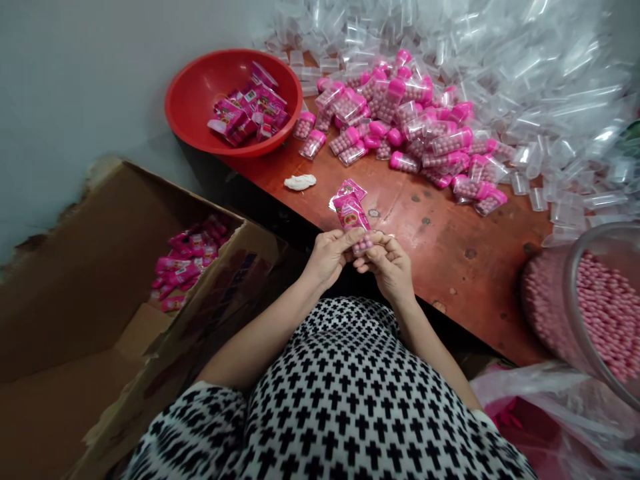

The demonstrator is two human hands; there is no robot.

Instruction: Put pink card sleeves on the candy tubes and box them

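Both my hands meet in front of my body at the edge of the red-brown table [440, 220]. My left hand [327, 257] pinches a pink printed sleeve [351, 213] that stands up from a small tube of pink candy balls [363, 241]. My right hand [387, 263] grips the same tube from the right. Another pink sleeve [353, 189] lies on the table just behind. A heap of filled tubes with pink caps [400, 120] lies farther back.
A red bowl [200, 87] with pink packs stands at the back left. A cardboard box [100, 267] with finished pink packs is at my left. Empty clear tubes [525, 67] pile at the back right. A clear jar of pink balls [600, 313] stands at right. A white wad [300, 181] lies on the table.
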